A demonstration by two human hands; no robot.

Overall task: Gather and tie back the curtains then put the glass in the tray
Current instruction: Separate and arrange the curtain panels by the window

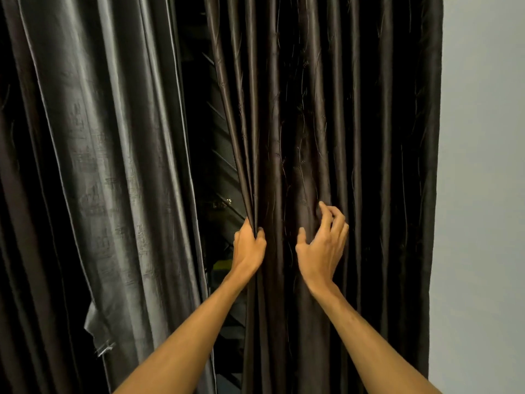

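Fingers [246, 225] of left hand [250, 248] grip curtain [312, 109]

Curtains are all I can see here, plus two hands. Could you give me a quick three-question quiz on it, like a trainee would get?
1. True or false: the left hand grips the inner edge of the right curtain.
2. What stands to the right of that curtain? A a plain wall; B a bookshelf; C a door.
3. Fill in: the right hand reaches at the folds of the ____ curtain.
Key: 1 true; 2 A; 3 right.
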